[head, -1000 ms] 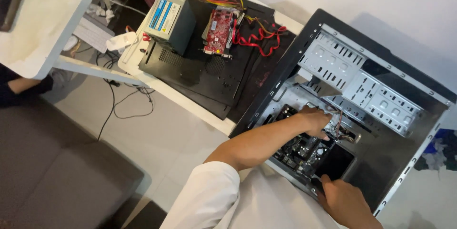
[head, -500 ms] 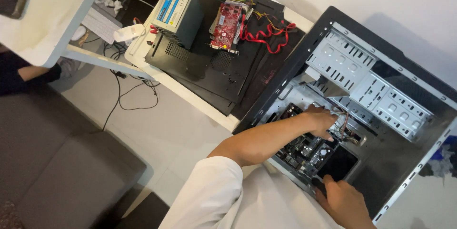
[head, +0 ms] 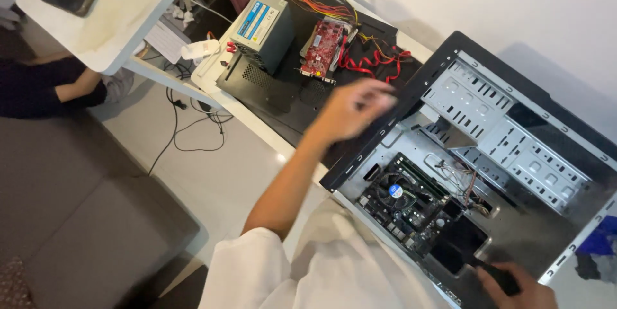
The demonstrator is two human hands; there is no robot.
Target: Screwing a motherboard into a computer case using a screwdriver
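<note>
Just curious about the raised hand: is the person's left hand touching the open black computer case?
Apart. The head view shows the left hand blurred, lifted over the black side panel, clear of the open computer case.

Inside the open computer case (head: 514,174), the motherboard (head: 411,203) and loose wires (head: 459,180) crowd the floor. The drive cage (head: 501,123) blocks the upper side; bare metal lies beside it.

Left hand (head: 350,111) motion-blurred; right hand (head: 517,286) cut off below.
</note>
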